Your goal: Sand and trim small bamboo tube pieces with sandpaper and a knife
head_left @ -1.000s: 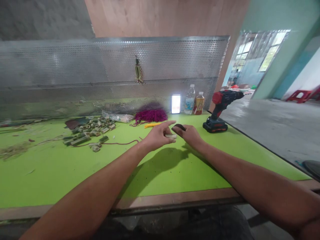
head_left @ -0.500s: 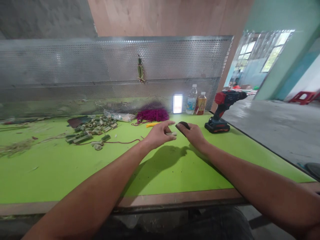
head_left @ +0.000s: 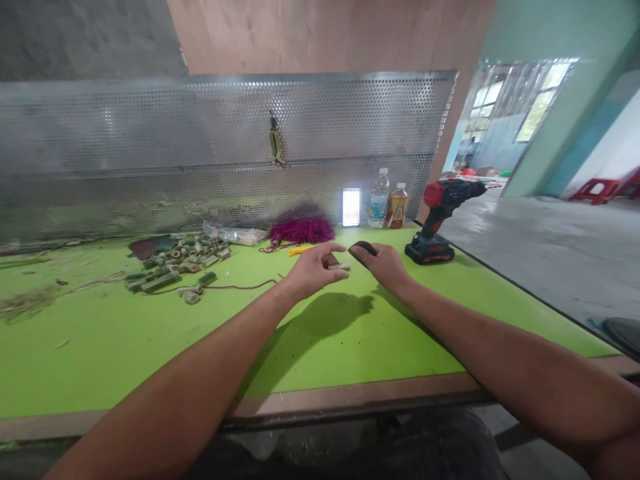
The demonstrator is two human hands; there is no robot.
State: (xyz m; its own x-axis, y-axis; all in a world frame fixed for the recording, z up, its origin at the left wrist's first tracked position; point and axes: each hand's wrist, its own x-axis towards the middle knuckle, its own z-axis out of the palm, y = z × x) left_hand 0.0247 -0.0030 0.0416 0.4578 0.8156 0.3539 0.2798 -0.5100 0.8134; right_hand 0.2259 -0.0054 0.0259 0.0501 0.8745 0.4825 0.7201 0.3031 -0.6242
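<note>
My left hand point(head_left: 313, 270) pinches a short pale piece of bamboo point(head_left: 339, 267) at its fingertips, over the green tabletop point(head_left: 350, 340). Just to its right, my right hand point(head_left: 383, 265) holds a small dark rounded object point(head_left: 364, 248) under its fingers; its material is hard to tell. The two hands nearly meet, and the pale piece points toward the dark object. Further left lies a heap of cut bamboo segments point(head_left: 180, 261), with a thin red cord point(head_left: 240, 287) running from it toward my left hand.
A cordless drill point(head_left: 435, 220) stands at the right of the table, beyond my right hand. Behind my hands are magenta yarn point(head_left: 301, 231), a yellow tool point(head_left: 300, 250), a bright phone point(head_left: 351, 207) and several bottles. A perforated metal sheet point(head_left: 225, 153) backs the table. Fibre scraps lie far left.
My hands have come slightly closer together, with the pale piece nearer the dark object. The whole view has shifted slightly with my head.
</note>
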